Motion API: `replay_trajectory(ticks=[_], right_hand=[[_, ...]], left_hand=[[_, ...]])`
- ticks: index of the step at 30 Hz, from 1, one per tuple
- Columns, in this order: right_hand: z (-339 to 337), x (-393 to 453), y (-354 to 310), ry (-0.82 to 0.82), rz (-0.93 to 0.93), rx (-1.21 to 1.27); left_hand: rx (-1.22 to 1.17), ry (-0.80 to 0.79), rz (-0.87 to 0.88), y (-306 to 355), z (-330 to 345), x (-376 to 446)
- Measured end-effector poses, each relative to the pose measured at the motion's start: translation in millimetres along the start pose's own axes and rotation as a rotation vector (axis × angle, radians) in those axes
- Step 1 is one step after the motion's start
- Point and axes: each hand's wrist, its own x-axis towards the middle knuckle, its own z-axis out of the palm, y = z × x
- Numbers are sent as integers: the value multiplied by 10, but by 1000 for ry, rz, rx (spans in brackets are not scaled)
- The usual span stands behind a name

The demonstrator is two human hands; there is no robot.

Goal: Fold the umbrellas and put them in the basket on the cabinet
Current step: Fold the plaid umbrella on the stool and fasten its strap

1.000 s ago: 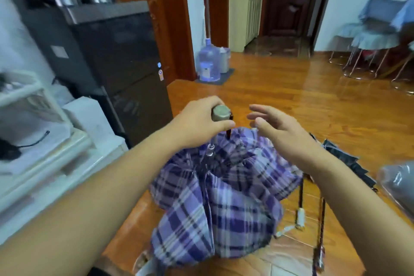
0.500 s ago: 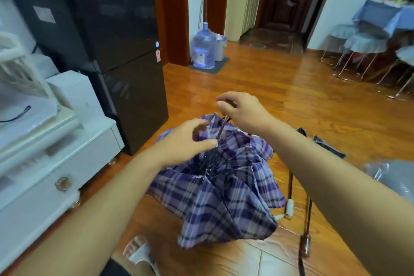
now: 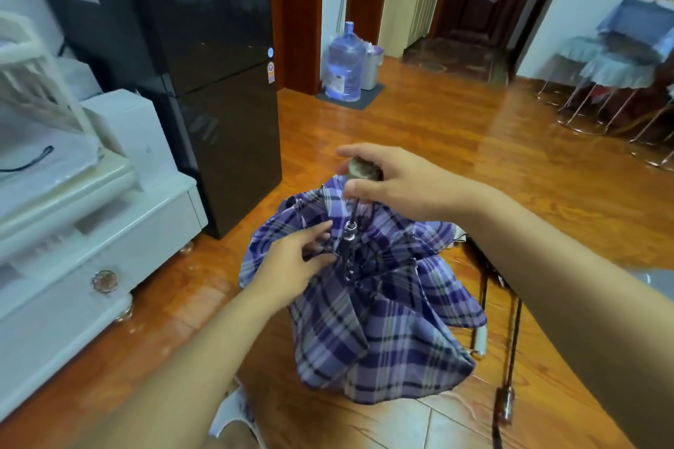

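My right hand curls over the round handle of the purple plaid fabric umbrella, standing collapsed on the wooden floor; my left hand pinches its canopy folds by the shaft.

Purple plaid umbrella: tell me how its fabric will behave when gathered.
The purple plaid umbrella canopy hangs in loose, sagging folds, so it will probably flop and billow rather than hold shape. The thin ribs near the left hand may spring outward. The right hand grips its handle, likely steadying it.
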Motion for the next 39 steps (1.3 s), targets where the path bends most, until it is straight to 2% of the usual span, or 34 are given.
replay_trajectory(ticks=[3,6,10,11,13,15,17,22,24,33,39], right_hand=[[34,63,-83,-15,-36,-26],[92,129,-100,-19,-61,-32],[272,24,-1,148,2,235],[312,-80,73,190,15,226],[395,-327,317,142,61,-1],[525,-556,565,-16,175,-257],[729,-665,714,-58,292,-358],[1215,-620,688,292,332,-271],[1278,-544,655,382,328,-236],[1351,-25,659,627,279,171],[1447,-23,730,761,264,253]], left_hand=[[-37,-49,-5,2,39,61],[-97,-9,-30,40,89,137],[-72,71,-42,85,81,216],[-72,80,-49,81,75,240],[-81,95,-71,81,57,265],[-89,107,-85,94,54,279],[-96,94,-75,114,77,274],[-99,90,-68,185,117,252],[-102,86,-76,199,114,258],[42,3,11,243,86,212],[-19,-17,7,203,91,195]])
